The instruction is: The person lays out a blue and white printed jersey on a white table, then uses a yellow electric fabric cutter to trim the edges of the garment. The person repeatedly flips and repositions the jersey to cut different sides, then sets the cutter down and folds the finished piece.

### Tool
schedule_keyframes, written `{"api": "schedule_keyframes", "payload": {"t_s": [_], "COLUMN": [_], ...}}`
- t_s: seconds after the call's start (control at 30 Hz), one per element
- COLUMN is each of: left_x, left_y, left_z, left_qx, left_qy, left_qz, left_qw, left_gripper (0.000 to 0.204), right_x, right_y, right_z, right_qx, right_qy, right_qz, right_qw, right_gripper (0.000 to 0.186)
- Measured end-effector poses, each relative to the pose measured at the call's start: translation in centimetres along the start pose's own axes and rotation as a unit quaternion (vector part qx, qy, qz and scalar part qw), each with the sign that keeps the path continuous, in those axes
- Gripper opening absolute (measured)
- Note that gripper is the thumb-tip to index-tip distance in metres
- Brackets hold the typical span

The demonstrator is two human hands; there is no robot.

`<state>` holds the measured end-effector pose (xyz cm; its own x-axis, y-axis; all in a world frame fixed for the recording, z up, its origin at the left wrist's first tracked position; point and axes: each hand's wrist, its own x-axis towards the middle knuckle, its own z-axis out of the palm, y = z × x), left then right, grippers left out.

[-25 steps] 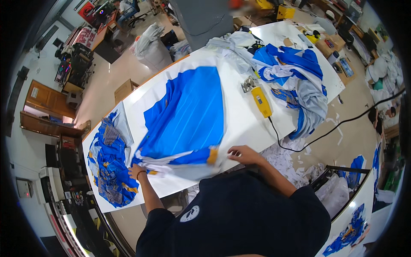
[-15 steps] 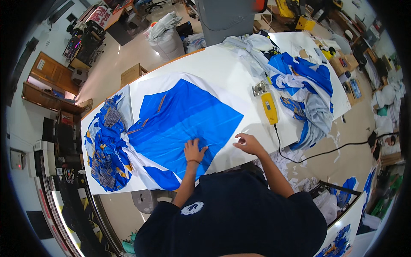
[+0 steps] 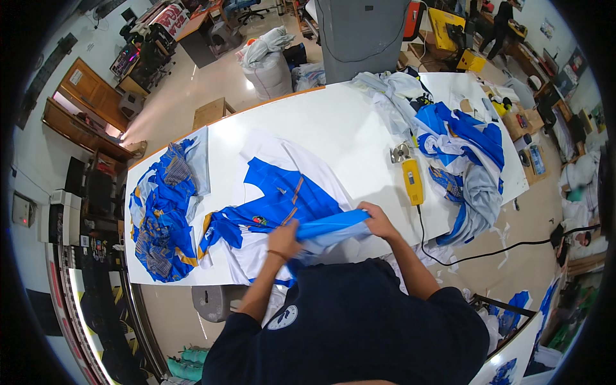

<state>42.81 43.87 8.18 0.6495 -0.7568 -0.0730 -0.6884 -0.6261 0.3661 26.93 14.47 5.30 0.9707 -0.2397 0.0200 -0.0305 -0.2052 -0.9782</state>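
A blue and white fabric panel with orange stripes lies on the white table in front of me. Its near edge is lifted and folded over, showing a paler underside, and spans the gap between my hands. My right hand grips the right end of this fold with closed fingers. At the fold's other end, my left hand is blurred by motion but looks closed on the cloth. A yellow electric rotary cutter with a round metal blade lies on the table, right of the panel.
A heap of blue patterned fabric covers the table's left end. Blue, white and grey cloth is piled on the right. A black power cord runs from the cutter past the table edge. The white table extends behind the panel.
The panel's near part has been raised and folded, and the panel now lies bunched. My right hand went from hovering over the table to gripping the cloth. My left hand no longer lies flat.
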Motion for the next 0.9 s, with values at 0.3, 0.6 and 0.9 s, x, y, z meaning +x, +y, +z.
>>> {"api": "schedule_keyframes", "payload": {"t_s": [0.3, 0.6, 0.9], "left_x": [0.1, 5.7, 17.0], "left_y": [-13.1, -23.5, -26.3], "left_z": [-26.2, -37.4, -42.2], "left_qx": [0.204, -0.028, -0.652], "left_qy": [0.524, 0.576, 0.421], "left_qz": [-0.063, -0.149, -0.023], "left_qw": [0.824, 0.803, 0.631], "left_gripper": [0.027, 0.036, 0.044], "right_x": [-1.2, 10.4, 21.7], "right_y": [-25.5, -21.2, -23.9], "right_z": [-10.0, -15.9, -16.8], "right_qx": [-0.323, 0.192, 0.035], "right_qy": [0.047, 0.493, 0.195], "right_qz": [-0.208, -0.119, -0.212], "right_qw": [0.922, 0.84, 0.957], "right_gripper": [0.028, 0.048, 0.048]}}
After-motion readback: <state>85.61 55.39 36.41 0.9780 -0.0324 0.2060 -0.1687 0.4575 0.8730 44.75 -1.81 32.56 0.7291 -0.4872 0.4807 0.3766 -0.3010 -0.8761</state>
